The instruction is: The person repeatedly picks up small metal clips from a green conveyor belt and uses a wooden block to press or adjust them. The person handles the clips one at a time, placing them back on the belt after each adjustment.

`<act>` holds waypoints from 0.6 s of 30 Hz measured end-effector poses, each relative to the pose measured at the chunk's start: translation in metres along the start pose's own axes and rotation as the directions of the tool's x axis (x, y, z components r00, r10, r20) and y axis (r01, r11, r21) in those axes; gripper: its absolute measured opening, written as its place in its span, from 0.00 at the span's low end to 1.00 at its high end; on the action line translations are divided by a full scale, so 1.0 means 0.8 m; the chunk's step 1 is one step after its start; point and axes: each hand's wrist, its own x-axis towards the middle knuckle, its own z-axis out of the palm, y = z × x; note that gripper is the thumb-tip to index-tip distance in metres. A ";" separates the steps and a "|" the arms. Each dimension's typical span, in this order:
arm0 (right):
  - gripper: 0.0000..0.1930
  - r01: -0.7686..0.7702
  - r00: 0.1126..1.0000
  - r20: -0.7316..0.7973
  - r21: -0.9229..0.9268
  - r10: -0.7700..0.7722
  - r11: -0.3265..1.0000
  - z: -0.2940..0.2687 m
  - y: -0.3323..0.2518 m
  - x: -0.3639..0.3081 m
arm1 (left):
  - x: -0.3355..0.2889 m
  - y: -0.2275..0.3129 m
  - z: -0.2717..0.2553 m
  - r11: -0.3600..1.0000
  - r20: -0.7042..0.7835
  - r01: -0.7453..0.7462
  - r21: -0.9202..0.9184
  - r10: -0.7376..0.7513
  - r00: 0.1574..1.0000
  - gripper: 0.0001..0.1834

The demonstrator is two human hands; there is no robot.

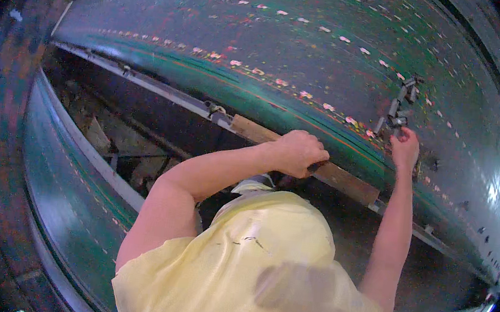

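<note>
Head view: left hand clenched over wooden board, likely for support, contents unclear; right hand at grey metal pieces on green desk; can't tell if grasping

The device sits on the table, beyond the board.

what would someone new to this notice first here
Probably the pale yellow shirt filling the lower middle, then the long green surface across the top, lined with rows of small pale-pink marks. At upper right, the right hand has its fingertips at a jointed grey device, while near centre the left hand is curled over a wooden board.
</note>
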 end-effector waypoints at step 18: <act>0.17 0.073 0.975 -0.222 0.448 0.032 0.891 -0.097 -0.061 -0.230 | -0.059 -0.074 -0.035 0.998 0.061 -0.031 -0.055 0.034 0.998 0.26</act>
